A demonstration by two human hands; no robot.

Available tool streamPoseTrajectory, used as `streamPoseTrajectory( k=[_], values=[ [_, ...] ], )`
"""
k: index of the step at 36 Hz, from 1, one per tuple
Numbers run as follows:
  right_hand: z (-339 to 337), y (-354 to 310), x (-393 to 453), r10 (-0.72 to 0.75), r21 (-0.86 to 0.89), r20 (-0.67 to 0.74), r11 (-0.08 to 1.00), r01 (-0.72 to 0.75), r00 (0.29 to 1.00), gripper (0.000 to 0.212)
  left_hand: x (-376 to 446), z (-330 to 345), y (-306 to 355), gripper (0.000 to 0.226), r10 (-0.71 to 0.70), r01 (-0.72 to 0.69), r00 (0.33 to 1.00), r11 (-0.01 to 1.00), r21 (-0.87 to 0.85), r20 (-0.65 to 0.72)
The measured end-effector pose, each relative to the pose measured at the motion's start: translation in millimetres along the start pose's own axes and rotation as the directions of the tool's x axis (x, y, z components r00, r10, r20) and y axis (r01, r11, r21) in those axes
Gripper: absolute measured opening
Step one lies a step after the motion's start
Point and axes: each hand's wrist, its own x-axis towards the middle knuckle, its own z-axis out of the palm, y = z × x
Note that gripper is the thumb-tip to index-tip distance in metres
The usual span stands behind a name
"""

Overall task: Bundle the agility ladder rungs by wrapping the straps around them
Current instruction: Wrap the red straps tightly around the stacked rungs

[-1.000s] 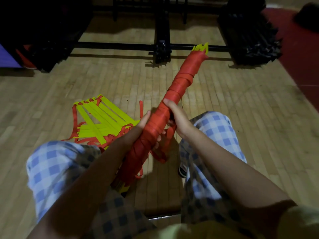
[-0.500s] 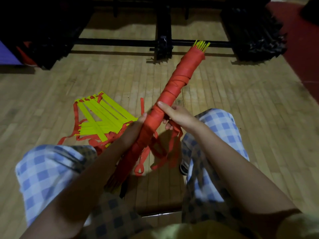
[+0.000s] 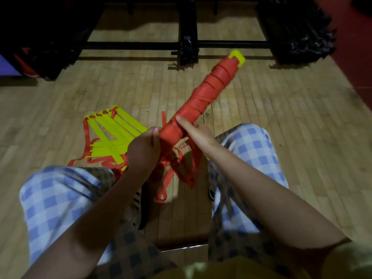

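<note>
A long bundle of yellow ladder rungs (image 3: 208, 86) wrapped in red strap slants from my lap up to the right, its yellow tips (image 3: 237, 58) showing at the far end. My left hand (image 3: 144, 149) grips the near end of the bundle. From the right, my right hand (image 3: 194, 130) holds the bundle, index finger laid along the wrap and the other fingers curled beneath. Loose red strap loops (image 3: 177, 174) hang below both hands.
A second, unwrapped ladder (image 3: 112, 137) of yellow rungs and red straps lies on the wooden floor to the left. Black metal frames (image 3: 188, 45) and dark stacked items (image 3: 298, 33) stand at the back. My knees in checked trousers flank the bundle.
The bundle has turned about its length and its near end has lifted. My hands sit higher on it, and the loose strap loops hang lower beneath them.
</note>
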Motion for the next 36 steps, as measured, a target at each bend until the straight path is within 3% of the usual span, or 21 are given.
streamPoseTrajectory(
  k=[4,6,8,10,12,14,17,18,21,23,24,25,27,28,29,30,31,32,34,36],
  values=[
    [-2.2,-1.3,-2.0,-0.005,0.144,-0.096,0.989,0.019,0.995,0.033,3.8,-1.2,12.3,0.039,0.100,-0.099,0.995,0.995,0.022,-0.019],
    [-4.1,-2.4,-1.6,0.011,0.188,-0.110,0.982,0.010,0.994,0.033,5.9,1.5,17.6,0.036,0.081,-0.081,0.997,0.996,0.024,0.000],
    [-5.2,-4.4,-1.3,0.020,0.200,-0.119,0.980,0.004,0.993,0.030,6.2,5.3,18.6,0.036,0.001,0.000,1.000,0.998,-0.070,0.010],
    [-5.7,-5.5,0.0,0.008,0.174,-0.133,0.985,0.015,0.991,0.025,11.0,7.3,17.0,0.040,-0.173,0.207,0.974,0.938,-0.276,0.143],
    [-5.5,-5.8,0.9,-0.006,0.146,-0.126,0.989,0.024,0.992,0.020,22.7,17.4,14.9,0.046,-0.334,0.481,0.854,0.798,-0.363,0.398],
    [-5.3,-7.2,0.5,-0.011,0.136,-0.099,0.990,0.024,0.995,0.015,28.3,22.4,26.2,0.060,-0.373,0.681,0.706,0.592,-0.431,0.602],
    [-6.3,-9.8,-2.0,-0.029,0.149,-0.068,0.988,0.039,0.997,0.012,7.7,15.7,39.2,0.079,-0.164,0.799,0.556,0.375,-0.470,0.815],
    [-6.6,-10.4,-3.0,-0.035,0.154,-0.067,0.987,0.045,0.997,0.012,-3.6,7.4,36.7,0.078,-0.054,0.824,0.491,0.353,-0.443,0.870],
    [-10.9,-13.2,-4.3,-0.078,0.145,-0.116,0.985,0.094,0.990,0.016,-8.0,11.3,31.3,0.074,0.111,0.834,0.404,0.363,-0.416,0.908],
    [-14.8,-14.1,-4.0,-0.128,0.100,-0.164,0.984,0.145,0.978,0.018,-2.5,37.9,-10.6,0.078,0.085,0.815,0.465,0.347,-0.463,0.881],
    [-16.1,-13.6,-3.5,-0.153,0.064,-0.180,0.984,0.167,0.972,0.018,-2.5,95.0,-62.0,0.081,-0.049,0.854,0.450,0.316,-0.414,0.892],
    [-16.9,-12.9,-3.2,-0.178,0.019,-0.187,0.982,0.185,0.966,0.020,25.2,187.4,-131.3,0.083,-0.042,0.862,0.429,0.319,-0.395,0.902],
    [-17.3,-10.7,-1.6,-0.220,-0.077,-0.161,0.975,0.210,0.962,0.025,52.1,253.0,-184.3,0.072,-0.085,0.796,0.537,0.380,-0.471,0.839],
    [-17.0,-9.4,-0.7,-0.230,-0.117,-0.126,0.969,0.216,0.965,0.028,41.2,217.2,-170.5,0.060,-0.090,0.745,0.610,0.403,-0.531,0.787],
    [-16.4,-8.1,0.3,-0.224,-0.158,-0.090,0.965,0.208,0.970,0.031,34.7,171.5,-133.0,0.047,-0.097,0.687,0.642,0.512,-0.515,0.761],
    [-17.2,-6.3,1.6,-0.204,-0.200,-0.062,0.961,0.188,0.977,0.034,20.5,121.6,-81.1,0.040,-0.133,0.668,0.645,0.577,-0.470,0.752],
    [-16.6,-5.5,2.4,-0.176,-0.232,-0.042,0.959,0.162,0.984,0.037,20.5,67.7,-33.9,0.040,-0.181,0.692,0.642,0.554,-0.462,0.745],
    [-18.0,-3.3,3.2,-0.139,-0.238,-0.026,0.963,0.129,0.990,0.040,17.8,48.4,-5.7,0.042,-0.243,0.683,0.663,0.583,-0.440,0.708],
    [-13.9,-1.6,2.7,-0.078,-0.199,0.018,0.977,0.080,0.997,0.046,4.2,23.1,2.1,0.041,-0.245,0.535,0.763,0.760,-0.370,0.598],
    [-8.7,0.7,2.2,-0.051,-0.142,0.049,0.988,0.058,0.998,0.048,4.4,15.9,0.6,0.051,-0.384,0.557,0.791,0.774,-0.302,0.476]
  ],
)
